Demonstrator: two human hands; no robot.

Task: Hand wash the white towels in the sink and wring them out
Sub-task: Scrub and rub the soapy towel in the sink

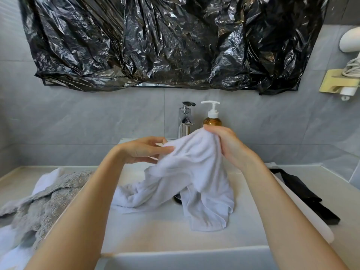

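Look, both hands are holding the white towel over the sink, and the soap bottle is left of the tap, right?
Nearly. The head view shows the soap bottle right of the tap, not left. Both the left hand and right hand do hold the white towel over the sink.

Both forearms bare to frame edge — no sleeves, watch or rings visible on left hand [139,151] or right hand [227,142].

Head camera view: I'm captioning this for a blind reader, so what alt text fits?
Two bare hands hold a white towel above a white sink: the right hand grips its top, the left hand pinches a fold. A chrome faucet and amber pump bottle stand behind; a grey towel lies left.
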